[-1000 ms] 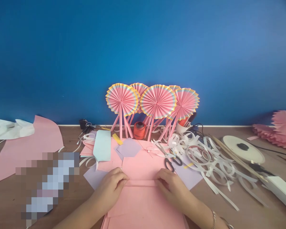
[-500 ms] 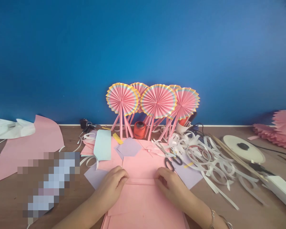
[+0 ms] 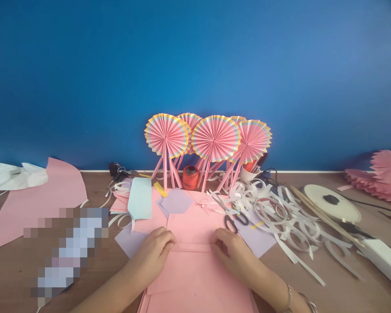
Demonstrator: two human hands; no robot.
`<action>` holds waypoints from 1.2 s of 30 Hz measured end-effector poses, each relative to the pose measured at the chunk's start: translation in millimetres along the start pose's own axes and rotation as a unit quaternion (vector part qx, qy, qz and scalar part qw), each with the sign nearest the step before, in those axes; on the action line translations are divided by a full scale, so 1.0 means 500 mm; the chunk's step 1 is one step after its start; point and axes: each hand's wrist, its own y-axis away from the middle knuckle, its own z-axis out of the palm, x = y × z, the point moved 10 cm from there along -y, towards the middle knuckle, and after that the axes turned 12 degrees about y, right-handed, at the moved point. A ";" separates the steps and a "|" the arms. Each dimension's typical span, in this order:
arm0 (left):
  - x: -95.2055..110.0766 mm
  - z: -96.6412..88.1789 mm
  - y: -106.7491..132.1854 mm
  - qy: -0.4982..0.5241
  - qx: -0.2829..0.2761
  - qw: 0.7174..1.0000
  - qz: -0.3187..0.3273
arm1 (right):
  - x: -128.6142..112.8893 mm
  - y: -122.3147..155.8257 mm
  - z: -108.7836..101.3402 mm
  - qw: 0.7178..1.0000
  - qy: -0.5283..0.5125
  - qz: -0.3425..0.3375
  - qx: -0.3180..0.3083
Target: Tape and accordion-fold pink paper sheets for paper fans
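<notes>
A pink sheet of paper [image 3: 192, 234] lies in front of me with a narrow folded strip across it. My left hand [image 3: 159, 247] is closed on the left end of that fold, thumb against curled fingers. At the right end, my right hand [image 3: 224, 246] pinches the same fold. Beneath the sheet is a stack of pink paper [image 3: 202, 289] that runs to the bottom of the view. Scissors [image 3: 231, 224] with black handles lie just beyond my right hand. Lilac paper pieces [image 3: 177, 201] and a pale blue piece [image 3: 140, 198] rest behind the hands.
Several pink pleated paper rosettes [image 3: 216, 138] on rolled legs stand against the blue wall [image 3: 195, 56]. Curled white paper strips [image 3: 293, 226] spread at right, beside a cream round lid [image 3: 316, 198] and a white power strip [image 3: 384, 261]. An orange roll [image 3: 190, 178] sits behind.
Both hands keep their hold on the folded paper, nearly still. The whole view has shifted very slightly.
</notes>
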 end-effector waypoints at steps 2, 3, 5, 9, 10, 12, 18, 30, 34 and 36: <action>0.003 0.006 0.004 -0.020 -0.005 1.000 0.009 | -0.003 0.000 -0.001 1.000 0.013 -0.006 0.005; 0.006 0.009 0.006 -0.039 -0.007 0.999 0.017 | -0.005 0.000 -0.001 1.000 0.024 -0.010 0.008; 0.015 0.014 0.012 -0.096 -0.002 0.995 0.040 | -0.007 0.001 -0.001 0.998 0.053 -0.019 0.014; 0.052 0.030 0.024 -0.210 0.016 0.969 0.130 | -0.025 0.012 -0.011 0.987 0.135 -0.063 0.065; 0.064 0.039 0.027 -0.225 0.010 0.961 0.160 | -0.036 0.016 -0.014 0.980 0.157 -0.087 0.084; 0.081 0.056 0.033 -0.248 -0.010 0.946 0.206 | -0.065 0.026 -0.013 0.965 0.189 -0.150 0.109; 0.084 0.042 0.034 -0.245 -0.003 0.943 0.225 | -0.086 0.030 -0.005 0.958 0.182 -0.216 0.059; 0.056 -0.116 0.051 0.016 0.222 0.957 0.187 | -0.054 0.029 -0.045 0.975 0.028 -0.203 0.087; 0.027 -0.049 0.030 0.210 0.079 0.973 0.054 | -0.059 0.040 -0.085 0.962 -0.098 -0.197 0.163; 0.027 0.014 0.028 0.321 -0.016 0.947 -0.025 | -0.082 0.053 -0.089 0.958 -0.072 -0.216 0.176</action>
